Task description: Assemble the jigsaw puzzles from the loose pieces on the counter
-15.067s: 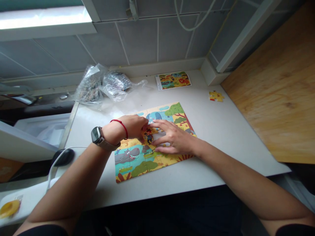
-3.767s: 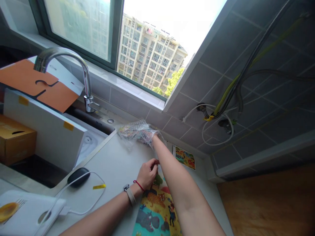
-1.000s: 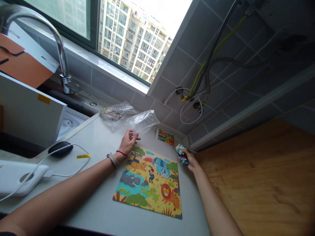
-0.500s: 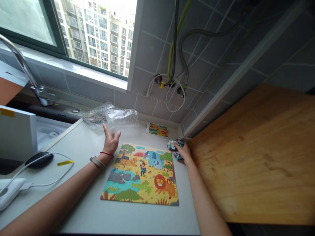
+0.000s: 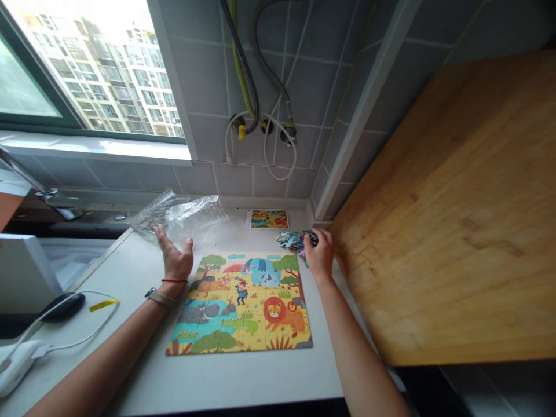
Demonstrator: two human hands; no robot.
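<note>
A jigsaw puzzle (image 5: 243, 304) with lions, elephants and a hippo lies assembled and flat on the counter between my arms. My left hand (image 5: 177, 262) is open, fingers and thumb spread, just above the puzzle's left side. Beyond its fingertips lies a clear plastic bag (image 5: 195, 214); whether they touch it I cannot tell. My right hand (image 5: 320, 253) curls its fingers over the right part of a pile of small multicoloured pieces (image 5: 289, 240) past the puzzle's top right corner. Some of the pieces are hidden under that hand.
A small picture card (image 5: 268, 219) showing the same scene lies near the wall. On the right rises a wooden board (image 5: 447, 231). To the left are a white power strip (image 5: 17, 365) with its cable, a dark mouse-like object (image 5: 65, 307) and a tap (image 5: 47, 194).
The view has turned to the right. My right hand has shifted onto the right part of the pile, its fingers more curled. My left hand's fingers are now spread and more upright.
</note>
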